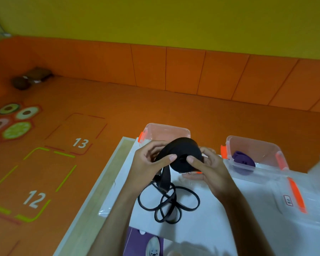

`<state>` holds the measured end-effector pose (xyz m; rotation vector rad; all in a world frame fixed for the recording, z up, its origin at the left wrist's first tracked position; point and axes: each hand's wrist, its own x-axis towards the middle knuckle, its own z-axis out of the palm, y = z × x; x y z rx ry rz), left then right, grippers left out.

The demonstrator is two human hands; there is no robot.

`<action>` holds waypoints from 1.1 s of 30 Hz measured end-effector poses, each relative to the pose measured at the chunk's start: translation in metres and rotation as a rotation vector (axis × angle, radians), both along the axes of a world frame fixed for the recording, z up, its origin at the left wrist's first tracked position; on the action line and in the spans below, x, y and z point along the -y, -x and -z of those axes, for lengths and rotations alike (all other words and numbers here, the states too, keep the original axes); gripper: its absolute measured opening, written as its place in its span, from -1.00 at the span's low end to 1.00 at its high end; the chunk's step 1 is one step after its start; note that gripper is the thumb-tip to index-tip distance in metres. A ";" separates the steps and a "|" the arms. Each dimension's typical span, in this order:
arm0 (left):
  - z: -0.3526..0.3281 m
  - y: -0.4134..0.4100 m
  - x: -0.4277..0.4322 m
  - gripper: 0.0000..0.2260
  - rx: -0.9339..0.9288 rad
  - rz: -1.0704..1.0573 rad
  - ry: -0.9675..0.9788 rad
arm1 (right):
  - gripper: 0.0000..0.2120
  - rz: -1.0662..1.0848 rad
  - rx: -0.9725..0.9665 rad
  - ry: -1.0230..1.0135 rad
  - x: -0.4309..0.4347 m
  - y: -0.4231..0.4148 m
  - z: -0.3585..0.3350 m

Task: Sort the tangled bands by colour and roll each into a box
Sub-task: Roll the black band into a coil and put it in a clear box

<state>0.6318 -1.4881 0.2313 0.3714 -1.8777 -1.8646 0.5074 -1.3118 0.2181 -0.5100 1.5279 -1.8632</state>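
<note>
We read this as mid-roll: left hand (pixel 151 163) and right hand (pixel 209 167) both curl round the black band roll (pixel 181 154) held between them. Loose tail loops (pixel 166 202) lie on the desk (pixel 201 228) below the hands. Next: wind in the tail, then the clear box (pixel 166 130) just behind.

Two hands (pixel 148 164) (pixel 210 169), two boxes (pixel 167 130) (pixel 257 145), one black band (pixel 181 150), one purple band (pixel 244 160)
</note>
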 end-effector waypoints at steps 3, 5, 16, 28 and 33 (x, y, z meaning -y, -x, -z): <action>-0.002 -0.014 -0.004 -0.71 0.010 0.016 0.030 | -0.55 -0.123 -0.077 -0.077 -0.010 -0.012 0.002; -0.003 -0.021 -0.012 -0.70 -0.002 0.027 0.025 | -0.58 -0.119 -0.112 -0.058 -0.017 -0.018 0.000; 0.004 -0.057 -0.030 -0.66 0.075 0.010 0.025 | -0.64 -0.130 -0.155 -0.096 -0.038 -0.052 0.004; 0.005 -0.078 -0.011 -0.74 0.043 -0.001 0.041 | -0.56 -0.139 -0.104 -0.020 -0.017 -0.065 0.012; 0.008 -0.064 0.005 -0.70 0.012 0.013 0.035 | -0.63 -0.049 -0.152 -0.010 0.006 -0.056 0.012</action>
